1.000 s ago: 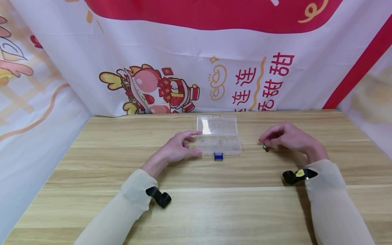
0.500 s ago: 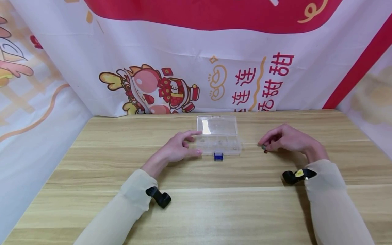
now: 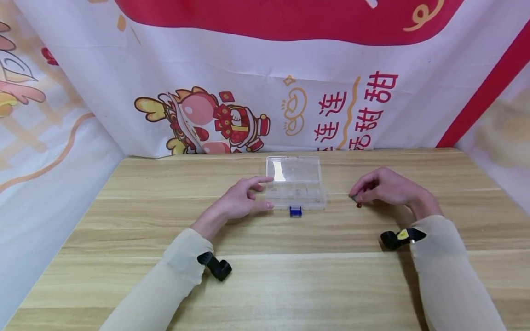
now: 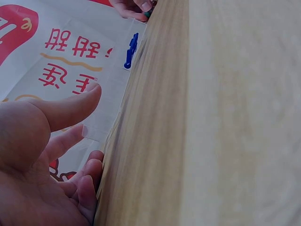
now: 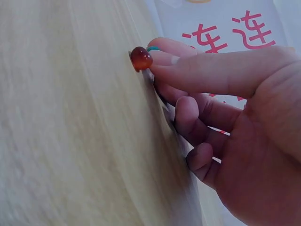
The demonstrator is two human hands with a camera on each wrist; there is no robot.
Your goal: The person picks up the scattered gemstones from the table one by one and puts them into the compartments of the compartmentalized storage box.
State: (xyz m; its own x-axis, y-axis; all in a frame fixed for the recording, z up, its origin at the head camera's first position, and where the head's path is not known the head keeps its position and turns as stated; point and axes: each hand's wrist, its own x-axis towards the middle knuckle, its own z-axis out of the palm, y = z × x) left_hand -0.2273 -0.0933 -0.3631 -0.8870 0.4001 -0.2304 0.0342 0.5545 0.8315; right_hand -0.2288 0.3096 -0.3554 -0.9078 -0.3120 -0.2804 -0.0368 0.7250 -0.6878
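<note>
A clear plastic compartment box (image 3: 295, 195) stands on the table with its lid (image 3: 298, 169) raised and a blue latch (image 3: 296, 211) at its front. At the box's left side is my left hand (image 3: 242, 198), thumb and index finger stretched apart at its edge. To the right of the box, my right hand (image 3: 387, 187) pinches a small green piece (image 5: 153, 48) between thumb and index finger, most of it hidden by the fingertips. A glossy red-brown bead (image 5: 141, 59) lies on the table right beside those fingertips.
The wooden table (image 3: 285, 285) reaches back to a white and red printed cloth (image 3: 290, 59). Cloth also hangs along both sides. Black wrist cameras (image 3: 215, 266) sit on both sleeves.
The right fingertips have closed on the green piece beside the red-brown bead and shifted slightly left. The left hand and box have stayed put.
</note>
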